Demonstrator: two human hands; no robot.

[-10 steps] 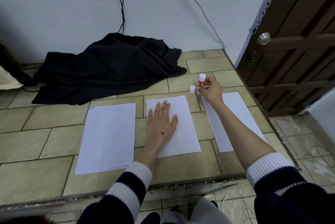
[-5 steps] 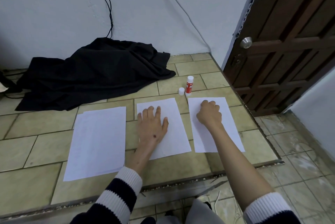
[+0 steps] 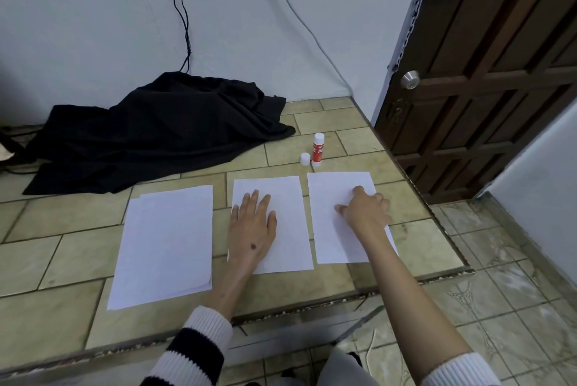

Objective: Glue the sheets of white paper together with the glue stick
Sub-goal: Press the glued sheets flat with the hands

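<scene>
Three lots of white paper lie side by side on the tiled ledge: a small stack [image 3: 165, 245] at the left, a single middle sheet [image 3: 288, 229] and a single right sheet [image 3: 331, 229]. My left hand [image 3: 253, 226] lies flat on the middle sheet, fingers straight. My right hand [image 3: 365, 211] rests on the right sheet near its right edge with bent fingers, their tips on the paper. The red and white glue stick [image 3: 318, 150] stands upright and uncapped behind the sheets, apart from both hands. Its white cap [image 3: 305, 158] stands just left of it.
A crumpled black cloth [image 3: 156, 129] covers the back left of the ledge, with cables running up the wall above it. The ledge edge [image 3: 443, 275] drops to a lower tiled floor at front and right. A brown wooden door [image 3: 487, 73] stands at the right.
My right hand let go of the glue stick, leaving it standing by the cap, and came back onto the right sheet. The left hand stayed flat on the middle sheet.
</scene>
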